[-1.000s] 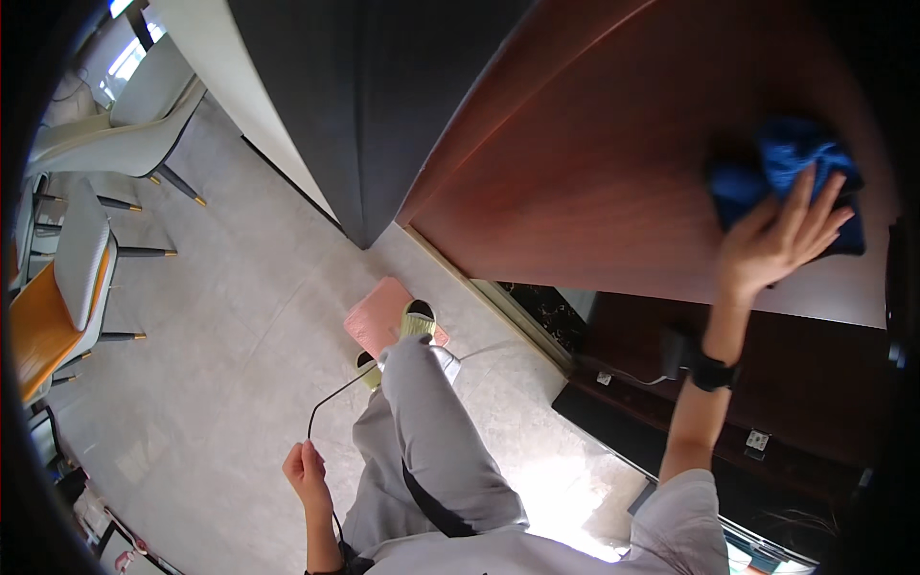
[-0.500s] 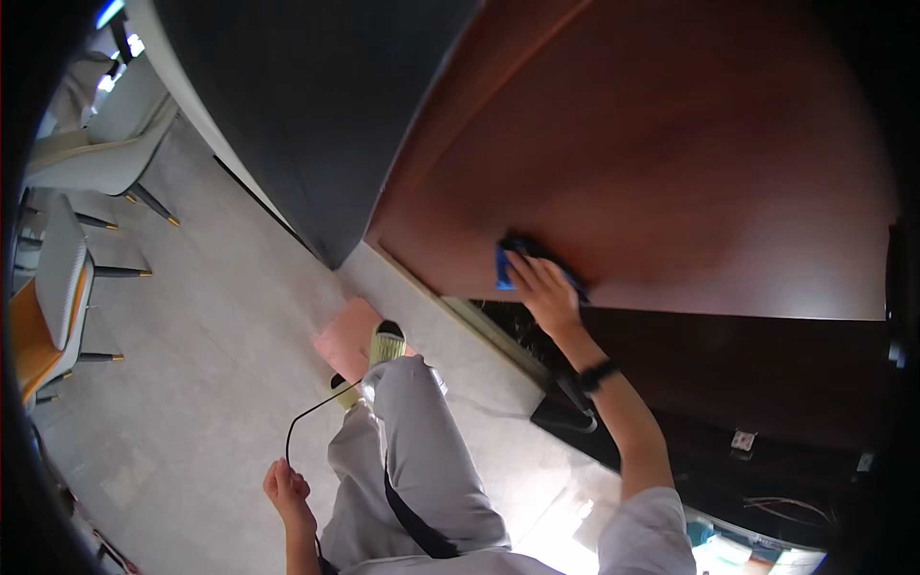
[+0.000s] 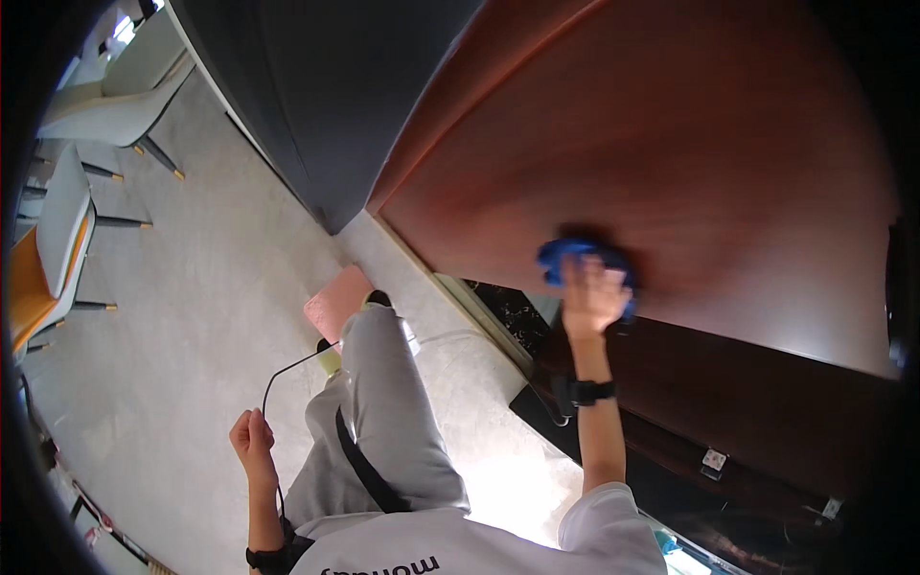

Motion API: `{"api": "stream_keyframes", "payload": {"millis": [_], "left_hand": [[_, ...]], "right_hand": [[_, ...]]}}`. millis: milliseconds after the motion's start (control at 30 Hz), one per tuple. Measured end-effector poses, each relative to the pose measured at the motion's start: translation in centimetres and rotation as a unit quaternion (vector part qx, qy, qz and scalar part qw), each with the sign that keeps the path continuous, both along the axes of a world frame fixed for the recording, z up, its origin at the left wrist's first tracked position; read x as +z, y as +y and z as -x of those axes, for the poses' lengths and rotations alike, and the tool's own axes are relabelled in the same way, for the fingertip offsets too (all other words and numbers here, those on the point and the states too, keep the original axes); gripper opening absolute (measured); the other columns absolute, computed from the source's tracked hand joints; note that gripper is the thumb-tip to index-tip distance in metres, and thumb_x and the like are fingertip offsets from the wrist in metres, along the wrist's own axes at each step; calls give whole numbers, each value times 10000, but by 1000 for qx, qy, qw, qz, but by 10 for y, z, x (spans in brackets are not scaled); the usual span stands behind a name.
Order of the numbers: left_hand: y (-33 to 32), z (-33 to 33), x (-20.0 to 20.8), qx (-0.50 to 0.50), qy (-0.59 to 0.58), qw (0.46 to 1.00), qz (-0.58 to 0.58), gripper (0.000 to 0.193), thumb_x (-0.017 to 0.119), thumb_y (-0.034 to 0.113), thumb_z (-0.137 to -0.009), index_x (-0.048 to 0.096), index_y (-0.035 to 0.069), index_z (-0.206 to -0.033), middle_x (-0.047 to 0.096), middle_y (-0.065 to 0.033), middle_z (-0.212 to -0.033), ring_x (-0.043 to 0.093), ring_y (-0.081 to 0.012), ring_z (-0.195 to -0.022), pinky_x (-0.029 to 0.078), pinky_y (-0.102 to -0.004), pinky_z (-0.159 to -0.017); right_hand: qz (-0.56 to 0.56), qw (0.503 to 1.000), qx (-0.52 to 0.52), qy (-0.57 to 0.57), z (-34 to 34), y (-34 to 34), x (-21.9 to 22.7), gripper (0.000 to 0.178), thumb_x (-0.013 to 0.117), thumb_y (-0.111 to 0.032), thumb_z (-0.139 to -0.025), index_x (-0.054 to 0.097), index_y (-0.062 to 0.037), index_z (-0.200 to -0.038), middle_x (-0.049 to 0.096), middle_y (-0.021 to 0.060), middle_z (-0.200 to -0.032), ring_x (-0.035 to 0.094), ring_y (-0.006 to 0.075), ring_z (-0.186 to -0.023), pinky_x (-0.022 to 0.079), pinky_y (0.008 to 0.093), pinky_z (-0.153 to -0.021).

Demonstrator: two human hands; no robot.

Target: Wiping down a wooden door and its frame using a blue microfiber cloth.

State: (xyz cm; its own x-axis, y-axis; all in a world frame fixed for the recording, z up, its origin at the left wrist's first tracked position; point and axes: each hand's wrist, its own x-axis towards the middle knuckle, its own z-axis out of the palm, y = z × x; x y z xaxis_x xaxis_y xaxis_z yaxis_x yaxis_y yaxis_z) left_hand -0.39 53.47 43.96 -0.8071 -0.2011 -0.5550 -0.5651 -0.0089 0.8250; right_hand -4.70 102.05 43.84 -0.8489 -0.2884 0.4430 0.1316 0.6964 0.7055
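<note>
My right hand (image 3: pixel 591 295) presses a blue cloth (image 3: pixel 565 255) flat against a large reddish-brown wooden panel (image 3: pixel 690 153), near its lower edge. A black watch sits on that wrist. My left hand (image 3: pixel 251 441) hangs low at my side, closed around a thin black cable (image 3: pixel 287 369) that loops up toward my leg. My grey trousers and a white shirt fill the bottom middle of the view.
A dark grey wall panel (image 3: pixel 316 86) stands left of the wooden one. A pink flat object (image 3: pixel 335 302) lies on the pale floor by my foot. Light chairs (image 3: pixel 105 105) and an orange seat (image 3: pixel 24 297) stand at the left. Dark cabinetry (image 3: pixel 728 422) runs below the panel.
My right hand with the cloth swept from the panel's far right to the lower left, and now sits back toward the middle. The left hand stays low on the cable.
</note>
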Motion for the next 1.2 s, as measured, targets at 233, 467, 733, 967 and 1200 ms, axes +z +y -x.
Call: {"api": "stream_keyframes", "payload": {"millis": [233,467,733,967,1200], "left_hand": [[0,-10,-12,39,-28,999,14,343,458,223,-854,328,140,-548,290,69,-482,213,-11,-406,144,-193,-372],[-7,-6,0,-72,7,997,17,340,448,201,-860,410,63,-551,291,58,-487,244,-29,-446,181,-208,-406],[1,25,57,-129,143,981,13,244,481,160,-853,518,12,-663,371,55,-538,272,-16,-496,205,-196,-432],[-24,46,126,-80,277,952,98,176,544,131,-810,537,4,-688,401,67,-554,291,-11,-496,222,-194,-426],[-72,30,113,7,307,944,122,149,592,73,-766,504,30,-654,370,69,-551,304,-13,-513,238,-177,-447]], "right_hand": [[115,917,-4,-383,-36,14,-191,362,444,-173,-746,509,-111,-1097,494,-58,-1129,455,98,-1013,332,224,-892],[118,933,0,-341,-26,-13,-110,315,455,-150,-757,543,-102,-1056,379,-71,-1267,398,93,-1094,295,255,-923],[147,987,30,-61,16,-37,135,472,522,-45,-653,520,-174,-1108,380,34,-1274,321,258,-1189,282,477,-906],[83,937,117,319,68,-47,434,446,419,22,-746,490,-167,-1144,386,40,-1275,302,268,-1212,149,512,-977],[38,870,113,478,70,-48,632,372,480,-170,-745,503,-84,-1106,384,133,-1256,307,329,-1185,227,483,-953]]}}
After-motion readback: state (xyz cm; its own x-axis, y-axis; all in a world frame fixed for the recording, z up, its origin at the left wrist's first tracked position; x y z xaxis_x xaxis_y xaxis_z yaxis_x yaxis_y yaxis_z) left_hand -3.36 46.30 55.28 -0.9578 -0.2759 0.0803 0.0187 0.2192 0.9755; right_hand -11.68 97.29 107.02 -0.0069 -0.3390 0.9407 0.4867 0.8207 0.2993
